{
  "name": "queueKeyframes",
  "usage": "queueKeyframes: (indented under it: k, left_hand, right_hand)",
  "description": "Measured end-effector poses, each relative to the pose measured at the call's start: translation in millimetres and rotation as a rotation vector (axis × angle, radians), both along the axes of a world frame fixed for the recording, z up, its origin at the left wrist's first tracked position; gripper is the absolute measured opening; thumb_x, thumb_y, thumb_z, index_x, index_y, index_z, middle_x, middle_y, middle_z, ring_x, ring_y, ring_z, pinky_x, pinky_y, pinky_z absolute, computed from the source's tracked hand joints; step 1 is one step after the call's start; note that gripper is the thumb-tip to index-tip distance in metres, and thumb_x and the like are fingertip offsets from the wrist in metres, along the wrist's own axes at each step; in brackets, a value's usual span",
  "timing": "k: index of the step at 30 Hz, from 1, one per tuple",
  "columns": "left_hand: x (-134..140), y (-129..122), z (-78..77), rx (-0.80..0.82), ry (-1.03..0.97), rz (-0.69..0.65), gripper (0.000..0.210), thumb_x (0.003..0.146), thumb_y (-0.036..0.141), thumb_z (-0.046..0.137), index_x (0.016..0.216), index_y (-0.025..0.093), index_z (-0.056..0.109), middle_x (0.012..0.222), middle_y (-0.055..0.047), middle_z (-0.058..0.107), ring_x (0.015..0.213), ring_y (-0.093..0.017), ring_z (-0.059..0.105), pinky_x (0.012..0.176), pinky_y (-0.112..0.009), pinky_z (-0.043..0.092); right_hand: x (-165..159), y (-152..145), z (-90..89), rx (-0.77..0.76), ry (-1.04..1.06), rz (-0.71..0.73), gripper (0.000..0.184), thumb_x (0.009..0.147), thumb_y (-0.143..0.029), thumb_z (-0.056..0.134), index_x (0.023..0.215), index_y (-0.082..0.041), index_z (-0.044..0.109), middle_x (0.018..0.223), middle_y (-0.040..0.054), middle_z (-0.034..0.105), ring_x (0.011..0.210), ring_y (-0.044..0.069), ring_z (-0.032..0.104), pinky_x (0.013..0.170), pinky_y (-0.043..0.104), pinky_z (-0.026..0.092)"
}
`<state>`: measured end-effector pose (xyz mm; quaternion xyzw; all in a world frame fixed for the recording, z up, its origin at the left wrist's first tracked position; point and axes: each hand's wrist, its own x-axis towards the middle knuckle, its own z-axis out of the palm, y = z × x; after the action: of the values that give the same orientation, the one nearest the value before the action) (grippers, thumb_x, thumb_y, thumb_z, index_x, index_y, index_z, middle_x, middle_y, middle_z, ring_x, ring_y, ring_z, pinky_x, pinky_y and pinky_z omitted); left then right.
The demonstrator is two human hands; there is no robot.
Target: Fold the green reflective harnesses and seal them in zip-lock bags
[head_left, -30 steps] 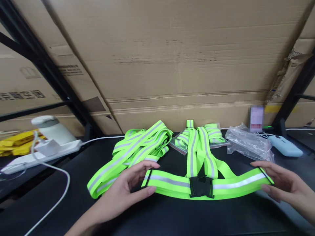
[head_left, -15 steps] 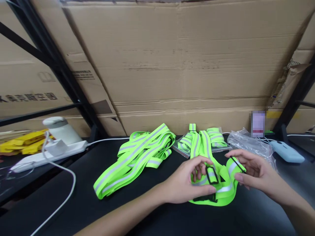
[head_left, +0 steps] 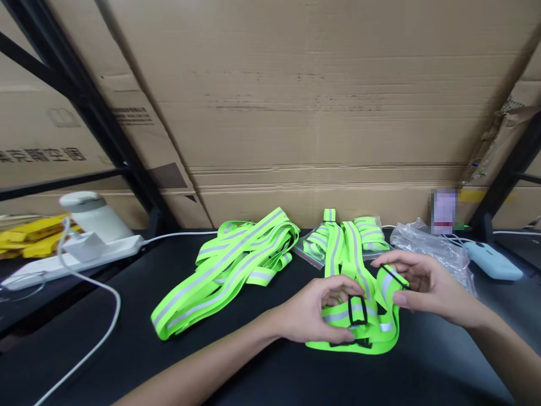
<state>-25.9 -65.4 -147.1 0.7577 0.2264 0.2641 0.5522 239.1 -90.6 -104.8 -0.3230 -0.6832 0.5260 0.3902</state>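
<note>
A neon-green reflective strap (head_left: 355,255) with a silver stripe runs toward me over the black table. My left hand (head_left: 313,309) curls its fingers and thumb around the near folds of this strap, beside a black slide buckle (head_left: 357,310). Another black buckle, partly covered, lies by the thumb tip. Farther right, my right hand (head_left: 426,287) pinches a raised loop of the same strap by a black slider (head_left: 395,277). A loose bundle of matching straps (head_left: 228,276) lies left of my hands.
Folded straps in a clear bag (head_left: 371,234) lie behind my hands. To the right are crumpled clear plastic (head_left: 426,248) and a light-blue device (head_left: 492,260). A white power strip (head_left: 122,246) with a cable stands left. Cardboard (head_left: 313,113) walls the back.
My left hand has lowered its buckle toward the table, and the buckle now faces up more flatly. My right hand has moved slightly left with its loop. The view has shifted a little.
</note>
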Motion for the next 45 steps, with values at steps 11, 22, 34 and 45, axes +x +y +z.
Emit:
queueKeyframes:
  k: [11, 22, 34, 45]
  left_hand:
    - [-13.2, 20.1, 9.4, -0.22, -0.383, 0.112, 0.038, 0.063, 0.034, 0.097, 0.088, 0.017, 0.074, 0.105, -0.007, 0.075, 0.099, -0.022, 0.067, 0.088, -0.032, 0.05]
    - [-5.5, 22.3, 7.6, -0.445, -0.538, 0.207, 0.058, 0.071, 0.07, 0.08, 0.087, 0.017, 0.064, 0.056, 0.003, 0.065, 0.064, -0.017, 0.069, 0.084, -0.035, 0.056]
    - [-10.2, 24.2, 15.9, -0.384, -0.478, 0.446, 0.067, 0.072, 0.082, 0.07, 0.097, 0.022, 0.051, 0.057, 0.01, 0.048, 0.034, -0.002, 0.027, 0.027, -0.011, 0.03]
    - [-6.8, 19.5, 18.5, -0.575, -0.572, 0.502, 0.041, 0.093, 0.061, 0.056, 0.094, 0.02, 0.052, 0.065, 0.005, 0.045, 0.041, -0.006, 0.033, 0.036, -0.015, 0.027]
  right_hand:
    - [2.5, 30.1, -22.6, -0.063, 0.26, -0.014, 0.042, 0.069, -0.042, 0.092, 0.105, -0.025, 0.081, 0.103, 0.0037, 0.072, 0.084, 0.015, 0.063, 0.07, 0.022, 0.051]
    - [-6.0, 26.6, -27.4, -0.174, 0.549, 0.099, 0.039, 0.093, -0.06, 0.067, 0.113, -0.029, 0.056, 0.072, -0.0053, 0.065, 0.052, 0.012, 0.063, 0.078, 0.037, 0.055]
    - [-7.1, 28.1, -28.3, -0.387, 0.623, -0.048, 0.065, 0.094, -0.074, 0.043, 0.111, -0.015, 0.064, 0.061, -0.0084, 0.035, 0.042, 0.007, 0.022, 0.04, 0.022, 0.026]
    - [-10.1, 26.6, -31.7, -0.455, 0.796, -0.148, 0.046, 0.083, -0.044, 0.043, 0.109, -0.013, 0.066, 0.06, -0.0049, 0.036, 0.047, 0.012, 0.024, 0.044, 0.024, 0.03]
